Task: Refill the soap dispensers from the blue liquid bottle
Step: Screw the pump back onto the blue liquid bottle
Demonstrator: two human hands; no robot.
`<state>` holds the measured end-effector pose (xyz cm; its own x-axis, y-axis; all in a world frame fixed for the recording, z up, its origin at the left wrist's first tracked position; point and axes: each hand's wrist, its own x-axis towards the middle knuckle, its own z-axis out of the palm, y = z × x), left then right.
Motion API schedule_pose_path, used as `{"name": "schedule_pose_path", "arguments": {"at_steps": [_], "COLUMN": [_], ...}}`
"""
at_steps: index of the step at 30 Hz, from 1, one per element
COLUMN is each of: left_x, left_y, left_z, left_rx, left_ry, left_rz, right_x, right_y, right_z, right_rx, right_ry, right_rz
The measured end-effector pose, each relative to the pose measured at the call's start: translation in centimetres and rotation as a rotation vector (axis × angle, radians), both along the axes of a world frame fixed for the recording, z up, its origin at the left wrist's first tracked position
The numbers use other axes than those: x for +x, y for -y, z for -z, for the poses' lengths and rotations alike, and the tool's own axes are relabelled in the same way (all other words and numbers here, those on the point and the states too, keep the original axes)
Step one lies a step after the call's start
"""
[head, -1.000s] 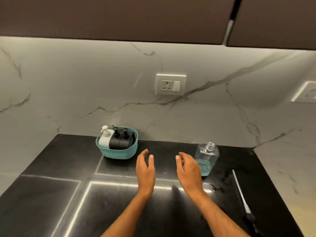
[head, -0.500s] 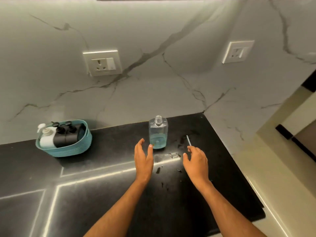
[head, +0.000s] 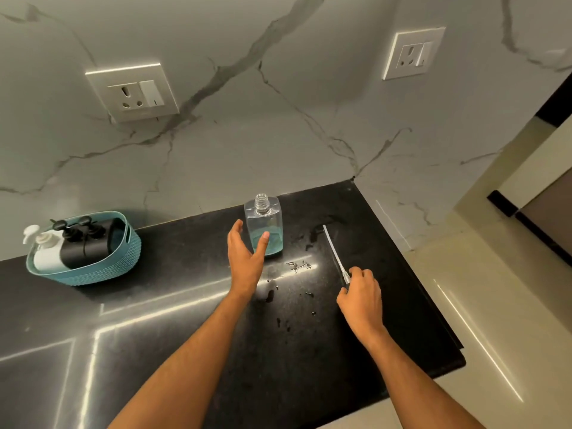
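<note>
My left hand (head: 246,258) has come up wide beside the bottle (head: 263,226); my right hand's (head: 360,292) grip now curls at the tube (head: 335,254).

On the black stone table (head: 185,335), a teal woven basket (head: 102,267) holding pump dispensers (head: 74,243) sits left; the clear uncapped bottle (head: 263,226) stands centre-back, a thin white tube (head: 332,249) lying to its right.

The left hand (head: 246,261) reaches, spread wide, beside the clear bottle (head: 263,226). The right hand (head: 360,292) curls over a thin tube (head: 332,250) on the black worktop (head: 173,274).
</note>
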<state>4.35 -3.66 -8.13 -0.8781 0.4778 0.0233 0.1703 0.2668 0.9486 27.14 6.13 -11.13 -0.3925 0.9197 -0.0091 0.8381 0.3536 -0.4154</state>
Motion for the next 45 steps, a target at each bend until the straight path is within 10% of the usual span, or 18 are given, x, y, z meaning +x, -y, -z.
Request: {"name": "schedule_pose_path", "arguments": {"at_steps": [19,45], "left_x": [-3.2,-4.8], "left_y": [-2.2,6.9], "left_z": [-2.2,-3.7], "left_rx": [0.074,0.088], "left_ry": [0.016,-0.064], "left_rz": [0.113,-0.049], "right_x": [-5.6,-10.2], "right_y": [-3.4,5.4], "right_z": [-14.7,-27.3], "right_rx": [0.303,0.202], "right_ry": [-0.843,-0.626], "right_rz": [-0.042,-0.535]}}
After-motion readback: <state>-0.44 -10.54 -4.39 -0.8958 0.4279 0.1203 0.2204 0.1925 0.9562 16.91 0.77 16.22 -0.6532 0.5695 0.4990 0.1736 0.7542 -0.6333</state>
